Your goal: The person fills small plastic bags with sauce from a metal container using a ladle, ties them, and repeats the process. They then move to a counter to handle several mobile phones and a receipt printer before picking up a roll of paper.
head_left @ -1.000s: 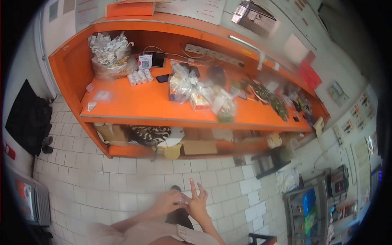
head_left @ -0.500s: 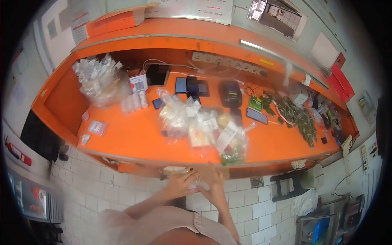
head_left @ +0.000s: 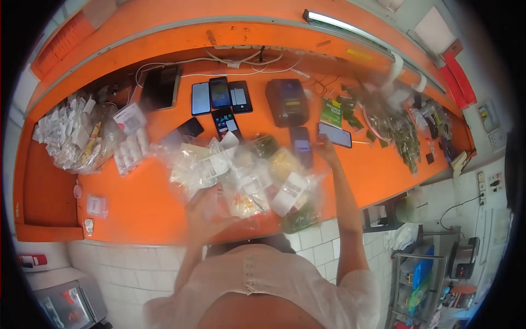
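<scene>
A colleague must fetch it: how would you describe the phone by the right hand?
On the orange counter, find the dark card terminal near the back. Just right of it, by the right hand, lies the phone: slanted, pale screen lit, unlike the straight row of phones further left.

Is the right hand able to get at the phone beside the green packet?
Probably yes: the right hand lies at the near edge of the phone, with nothing between them.
</scene>
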Tool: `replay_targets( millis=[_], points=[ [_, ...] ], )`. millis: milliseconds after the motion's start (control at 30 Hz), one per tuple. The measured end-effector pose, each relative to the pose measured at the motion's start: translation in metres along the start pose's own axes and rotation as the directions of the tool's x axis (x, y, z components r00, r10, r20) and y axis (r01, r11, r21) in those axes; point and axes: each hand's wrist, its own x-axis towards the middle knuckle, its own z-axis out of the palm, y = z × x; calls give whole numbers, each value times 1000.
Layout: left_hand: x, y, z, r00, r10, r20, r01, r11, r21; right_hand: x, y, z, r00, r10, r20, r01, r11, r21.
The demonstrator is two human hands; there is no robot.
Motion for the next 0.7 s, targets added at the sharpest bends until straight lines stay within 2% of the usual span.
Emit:
replay_targets(
  millis=[33,67,133,200,267,300,367,500,600,667,700],
  points=[
    [3,1,1,999,-28,-23,27,1000,-7,11,25,14,982,160,103,-164,986,32],
    [6,1,1,998,-52,-45,52,999,-13,15,42,27,981,163,108,-168,985,36],
    [9,-5,5,998,-47,-50,47,999,8,20,71,46,969,-37,244,-74,899,431],
    [10,-7,9,997,-54,-55,56,998,25,22,88,53,960,-32,277,-88,907,411],
    [14,-9,10,997,-38,-65,46,990,132,11,73,53,990,-72,119,39,965,259],
    [15,-12,12,997,-41,-64,50,989,136,8,58,50,990,-71,122,37,964,263],
    [13,-18,17,987,-70,-147,89,987,131,-1,25,44,996,48,73,-75,899,432],
    [17,-8,26,973,-184,-141,205,966,155,-9,37,50,998,54,23,-58,893,446],
    [19,-2,39,957,-211,-199,228,971,71,-8,20,42,1000,-9,20,0,925,380],
    [18,3,46,945,-251,-207,252,967,-24,-6,24,46,998,10,-58,2,980,201],
    [14,4,48,943,-248,-223,251,968,-17,-7,27,48,999,-5,-52,15,978,207]
  ],
)
